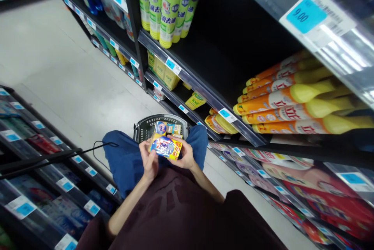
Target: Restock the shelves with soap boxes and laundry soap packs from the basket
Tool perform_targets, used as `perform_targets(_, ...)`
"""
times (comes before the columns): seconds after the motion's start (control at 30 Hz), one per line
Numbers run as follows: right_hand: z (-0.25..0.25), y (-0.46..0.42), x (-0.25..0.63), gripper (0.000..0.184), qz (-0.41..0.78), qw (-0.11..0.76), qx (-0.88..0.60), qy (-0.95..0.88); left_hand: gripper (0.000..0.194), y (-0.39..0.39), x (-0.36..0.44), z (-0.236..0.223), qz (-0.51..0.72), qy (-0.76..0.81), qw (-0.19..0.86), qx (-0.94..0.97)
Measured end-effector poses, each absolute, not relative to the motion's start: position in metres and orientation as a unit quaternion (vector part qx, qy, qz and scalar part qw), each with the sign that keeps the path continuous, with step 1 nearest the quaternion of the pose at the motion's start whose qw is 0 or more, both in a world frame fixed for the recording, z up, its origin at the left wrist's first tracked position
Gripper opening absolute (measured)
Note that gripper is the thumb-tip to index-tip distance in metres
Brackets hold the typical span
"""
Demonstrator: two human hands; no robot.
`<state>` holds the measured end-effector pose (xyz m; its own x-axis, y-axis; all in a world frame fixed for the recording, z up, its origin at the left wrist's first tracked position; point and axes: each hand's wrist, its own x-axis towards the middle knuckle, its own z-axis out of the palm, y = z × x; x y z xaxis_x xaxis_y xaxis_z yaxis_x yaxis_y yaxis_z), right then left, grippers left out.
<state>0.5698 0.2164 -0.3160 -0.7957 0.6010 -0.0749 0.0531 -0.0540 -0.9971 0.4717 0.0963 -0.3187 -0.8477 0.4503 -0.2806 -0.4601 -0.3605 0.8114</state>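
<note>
Between my hands is a yellow and blue OMO soap pack (165, 147) in shiny clear wrap. My left hand (150, 161) is closed on its left end, with the thumb on the front. At the right end, my right hand (185, 155) grips the same pack with curled fingers. Just beyond it, a dark shopping basket (143, 128) stands on the floor between my knees. Inside the basket lie another blue and yellow OMO pack (160, 127) and some small boxed goods (174, 128), partly covered by the held pack.
Shelves rise close on both sides. Tall green-yellow bottles (168, 12) stand upright ahead, and orange bottles (277, 100) lie on the right shelf. Yellow AXE packs (195, 100) sit lower down. A thin black cable (94, 146) hangs by my left knee. Pale floor (58, 62) stretches ahead left.
</note>
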Motion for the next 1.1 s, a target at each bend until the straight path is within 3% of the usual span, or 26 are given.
perform_targets(0.2, -0.308, 0.227, 0.567, 0.074, 0.667, 0.175, -0.208, -0.694, 0.04, 0.094, 0.471, -0.322, 0.829, 0.478, 0.29, -0.025)
perform_targets(0.4, -0.32, 0.231, 0.571, 0.075, 0.698, 0.185, -0.228, -0.653, 0.057, 0.088, 0.469, -0.329, 0.798, 0.513, 0.317, 0.01)
perform_targets(0.63, -0.33, 0.241, 0.575, 0.074, 0.732, 0.173, -0.319, -0.576, 0.045, 0.072, 0.463, -0.349, 0.739, 0.554, 0.378, 0.063)
perform_targets(0.8, -0.345, 0.24, 0.578, 0.064, 0.727, 0.186, -0.344, -0.565, 0.04, 0.073, 0.462, -0.353, 0.706, 0.6, 0.363, 0.098)
perform_targets(1.0, -0.361, 0.228, 0.576, 0.061, 0.717, 0.18, -0.403, -0.539, 0.064, 0.079, 0.46, -0.343, 0.706, 0.565, 0.412, 0.11)
perform_targets(1.1, -0.361, 0.223, 0.575, 0.054, 0.732, 0.181, -0.385, -0.532, 0.059, 0.077, 0.456, -0.34, 0.703, 0.536, 0.446, 0.139)
